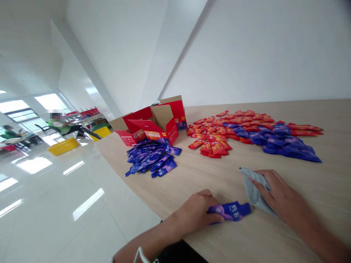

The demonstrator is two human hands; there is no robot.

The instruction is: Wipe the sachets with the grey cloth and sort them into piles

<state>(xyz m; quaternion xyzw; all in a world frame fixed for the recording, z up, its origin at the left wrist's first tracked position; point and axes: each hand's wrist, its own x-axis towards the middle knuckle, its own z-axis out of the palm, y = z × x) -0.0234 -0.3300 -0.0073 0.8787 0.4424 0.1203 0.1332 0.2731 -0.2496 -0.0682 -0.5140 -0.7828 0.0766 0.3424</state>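
Hands apart, both busy at the near side of the table (208, 170). Left hand (201, 210) pinches one blue-purple pouch (233, 212) by its left end, thumb on the near side; the pouch's narrow neck points right, pale printing faces up. Can't tell if the pouch rests on the table or sits just above it. Right hand (271, 186) is clamped on a grey cloth (253, 188), folded and bunched between thumb and fingers, just beside the pouch neck; can't tell if they touch.

Farther off and left, a heap of blue pouches (150, 157) lies overlapped near the table's left edge, right in front of red cardboard boxes (172, 132) with brown insides and flaps up. Right of the boxes, a wide spread of red packets (215, 140); more blue packets (286, 142) lie stacked along its right, near side. White wall (260, 54) behind the table.

Far left, past the shiny floor (68, 190): yellow crate (63, 147) on the floor, a seated person (64, 128) in green and black behind it, blurry.
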